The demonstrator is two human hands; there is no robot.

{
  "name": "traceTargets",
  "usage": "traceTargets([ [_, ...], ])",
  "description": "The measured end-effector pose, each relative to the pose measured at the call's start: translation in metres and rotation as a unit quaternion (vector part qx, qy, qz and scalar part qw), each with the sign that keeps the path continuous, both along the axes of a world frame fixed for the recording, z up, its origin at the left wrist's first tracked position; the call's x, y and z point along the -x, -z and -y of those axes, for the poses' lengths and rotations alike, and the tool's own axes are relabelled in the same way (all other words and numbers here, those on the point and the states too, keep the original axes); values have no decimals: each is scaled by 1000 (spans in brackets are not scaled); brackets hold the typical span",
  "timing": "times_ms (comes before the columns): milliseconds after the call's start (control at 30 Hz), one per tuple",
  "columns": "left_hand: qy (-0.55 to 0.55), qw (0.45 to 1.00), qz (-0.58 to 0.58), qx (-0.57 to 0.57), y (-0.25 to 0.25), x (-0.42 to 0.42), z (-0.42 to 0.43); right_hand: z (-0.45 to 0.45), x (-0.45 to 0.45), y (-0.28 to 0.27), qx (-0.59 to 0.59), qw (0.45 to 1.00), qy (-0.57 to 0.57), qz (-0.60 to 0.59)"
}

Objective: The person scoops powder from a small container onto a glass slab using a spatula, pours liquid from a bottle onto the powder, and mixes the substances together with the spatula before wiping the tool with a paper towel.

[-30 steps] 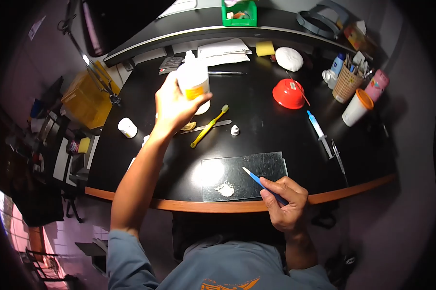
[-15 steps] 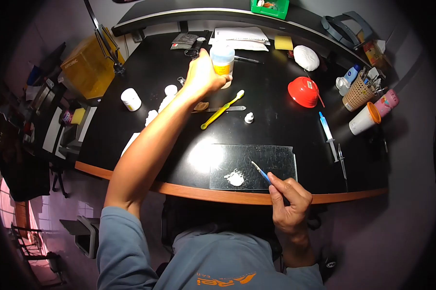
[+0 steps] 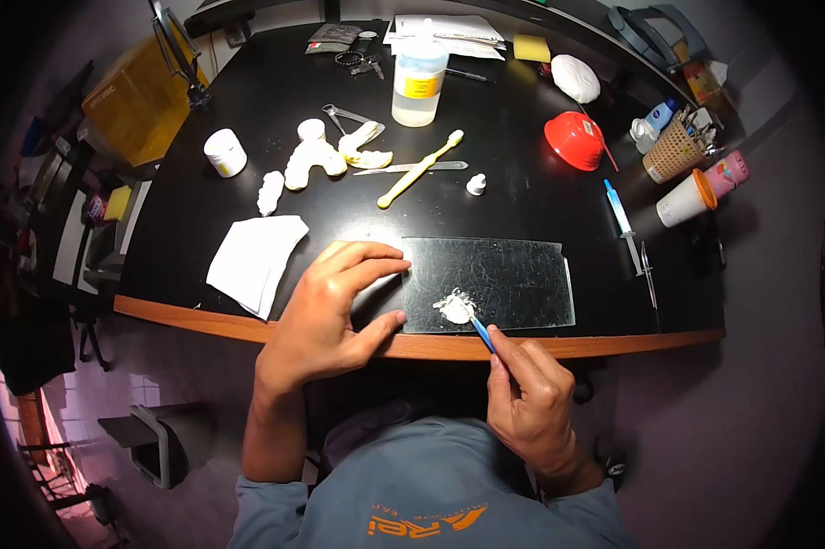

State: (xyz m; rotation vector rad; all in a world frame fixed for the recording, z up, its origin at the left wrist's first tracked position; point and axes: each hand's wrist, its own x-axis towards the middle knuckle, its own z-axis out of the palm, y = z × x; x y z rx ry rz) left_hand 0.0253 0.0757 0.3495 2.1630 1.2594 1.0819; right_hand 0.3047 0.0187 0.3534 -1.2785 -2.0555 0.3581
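Note:
My right hand [image 3: 533, 395] grips a spatula [image 3: 483, 335] with a blue handle, its tip in a small heap of white powder or paste [image 3: 456, 308]. The heap lies on a scratched glass slab [image 3: 513, 274] at the table's front edge. At the slab's left edge is my left hand [image 3: 335, 311], thumb and fingers apart, holding nothing; whether the fingertips touch the glass I cannot tell. Farther back stands a clear plastic bottle [image 3: 419, 87] with a yellow label. A stack of white paper sheets [image 3: 255, 261] lies left of my left hand.
Behind the slab lie a yellow toothbrush [image 3: 420, 171], a scalpel [image 3: 444, 166], a small white dropper bottle [image 3: 476, 184] and dental casts [image 3: 314, 163]. A white jar [image 3: 225, 153] is at left. Rightward are a red bowl [image 3: 573, 140], a syringe [image 3: 621, 224] and tweezers [image 3: 648, 274].
My left hand has let go of the bottle, which now stands on the table, and has come back to the slab. The spatula tip has moved left into the white heap.

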Motion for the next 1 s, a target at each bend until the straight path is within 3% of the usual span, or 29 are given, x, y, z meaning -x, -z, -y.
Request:
traceTargets([
  [600, -52, 998, -22, -29, 13, -8, 7, -26, -12, -2, -109, 992, -57, 26],
  [1000, -54, 998, -37, -9, 13, -9, 8, -32, -12, -1, -94, 991, -71, 62],
])
